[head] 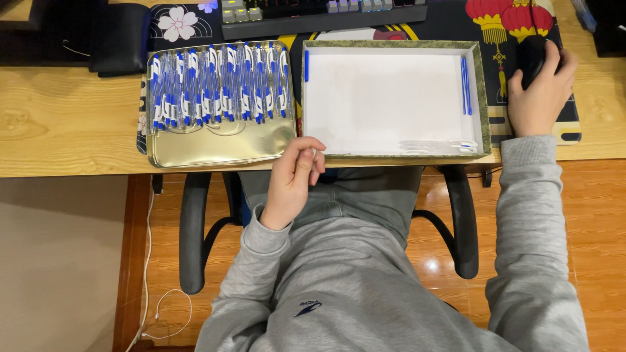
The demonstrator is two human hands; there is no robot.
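While right hand [538, 91] fingers cup a black mouse [531, 55], left hand [293, 179] curls loosely, seemingly empty.

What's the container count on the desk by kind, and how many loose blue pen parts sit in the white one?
Metal tray, packed with blue-and-clear pens: 1
White box with green rim: 1
Total containers: 2
Blue pen parts in the white box: 1 at its left wall, about 2 at its right wall, roughly 3 total; the clear pieces along the bottom edge are too faint to count.
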